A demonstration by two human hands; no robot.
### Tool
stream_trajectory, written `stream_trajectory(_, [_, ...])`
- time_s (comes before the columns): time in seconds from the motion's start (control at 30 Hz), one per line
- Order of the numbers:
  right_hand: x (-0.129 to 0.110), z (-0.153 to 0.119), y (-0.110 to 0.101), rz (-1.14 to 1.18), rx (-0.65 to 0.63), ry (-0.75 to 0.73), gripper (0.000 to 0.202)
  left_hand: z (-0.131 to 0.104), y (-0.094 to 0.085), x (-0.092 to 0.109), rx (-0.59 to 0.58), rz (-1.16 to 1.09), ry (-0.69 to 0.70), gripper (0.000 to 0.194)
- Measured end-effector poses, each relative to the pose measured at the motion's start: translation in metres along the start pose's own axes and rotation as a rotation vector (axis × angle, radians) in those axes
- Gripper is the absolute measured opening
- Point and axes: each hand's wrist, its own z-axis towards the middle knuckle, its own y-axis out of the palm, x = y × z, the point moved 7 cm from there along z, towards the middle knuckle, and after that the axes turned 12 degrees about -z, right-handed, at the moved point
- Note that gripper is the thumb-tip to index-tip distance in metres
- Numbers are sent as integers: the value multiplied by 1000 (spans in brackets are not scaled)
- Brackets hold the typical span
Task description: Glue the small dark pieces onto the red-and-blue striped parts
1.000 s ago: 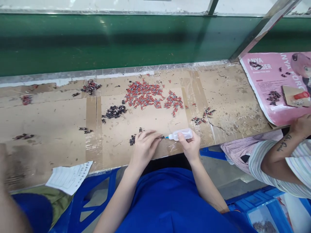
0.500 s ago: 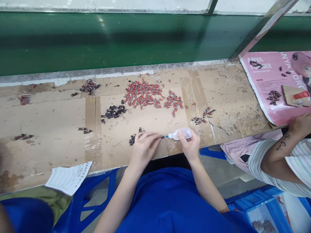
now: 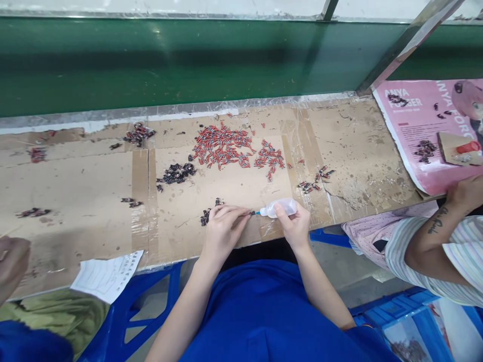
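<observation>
My right hand (image 3: 292,222) is closed around a translucent squeeze bottle (image 3: 278,208) that lies nearly level, its thin blue-green tip pointing left. My left hand (image 3: 225,226) pinches a small dark piece (image 3: 252,213) between its fingertips, right at that tip; I cannot tell whether the two touch. Beside the left knuckles sits a small cluster of black pieces (image 3: 205,217), partly covered by the hand. Farther back lie a black heap (image 3: 177,173) and a broad spread of small red pieces with metallic ends (image 3: 222,146).
Cardboard (image 3: 181,241) covers the bench, with a green panel (image 3: 169,65) behind it. A paper slip (image 3: 107,276) overhangs the front edge at left. Co-workers' hands show at far left (image 3: 13,261) and far right (image 3: 464,193), near a pink poster (image 3: 407,151).
The bottle has tilted slightly while its tip stays at the dark piece. My left hand is almost still. At far left, a co-worker's hand has come into view.
</observation>
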Motion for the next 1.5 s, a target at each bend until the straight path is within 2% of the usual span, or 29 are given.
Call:
stream_trajectory(0.2, [-1, 1, -5, 41, 44, 0, 19, -1, 1, -3, -1, -6, -18, 5])
stream_trajectory(0.33, [4, 4, -11, 154, 115, 27, 23, -2, 2, -1, -5, -20, 5, 8])
stream_trajectory(0.43, [-2, 7, -6, 188, 97, 0, 29, -6, -2, 2, -8, -5, 27, 12])
stream_trajectory(0.5, [-16, 7, 8, 158, 23, -78, 35, -10, -7, 2, -7, -7, 11, 16])
stream_trajectory(0.63, [-43, 9, 51, 74, -180, -239, 36, -21, -22, 0, 11, -82, -86, 24])
stream_trajectory(0.73, [-49, 12, 78, -148, -260, -279, 34, -25, -31, 4, 19, -156, -119, 25])
stream_trajectory(0.8, [-48, 14, 85, -271, -298, -310, 36, -24, -35, 6, 33, -203, -142, 22])
stream_trajectory(0.87, [-47, 16, 81, -313, -334, -350, 45, -23, -37, 7, 60, -260, -179, 19])
stream_trajectory(0.93, [-47, 20, 64, -320, -341, -395, 52, -23, -38, 5, 87, -318, -222, 17])
stream_trajectory(0.97, [-47, 25, 52, -331, -320, -415, 48, -23, -37, 3, 93, -347, -246, 16])
stream_trajectory(1.0, [-46, 31, 38, -357, -265, -425, 38, -24, -36, 2, 95, -376, -269, 16])
stream_trajectory(1.07, [-42, 48, 7, -442, -64, -408, 15, -25, -33, 0, 87, -437, -311, 16])
stream_trajectory(1.17, [-30, 73, -19, -619, 173, -321, 15, -26, -28, -1, 77, -522, -351, 16])
stream_trajectory(1.23, [-24, 84, -19, -695, 233, -299, 15, -23, -26, 2, 81, -556, -352, 16])
stream_trajectory(1.33, [-19, 93, -11, -745, 255, -312, 16, -17, -26, 9, 113, -584, -330, 15])
stream_trajectory(1.5, [-20, 88, -9, -752, 199, -273, 16, -12, -23, 15, 171, -608, -369, 15])
